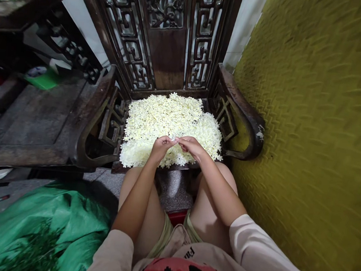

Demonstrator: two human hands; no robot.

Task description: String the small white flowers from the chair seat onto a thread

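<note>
My left hand (163,146) and my right hand (190,146) meet fingertip to fingertip, both closed in a pinch. Something tiny and whitish shows where the fingertips touch, too small for me to name against the pale blossoms behind it. Under and beyond both hands, a thick layer of small white and cream flowers (165,115) covers the seat of a dark carved wooden chair (166,56). The hands hover over the near part of this layer.
The chair's curved armrests (248,116) flank the flowers. A yellow patterned metal sheet (313,134) stands close on the right. At left are a wooden seat (33,118) and a green container (44,79). A green sack (75,215) with leafy stems (36,247) lies lower left.
</note>
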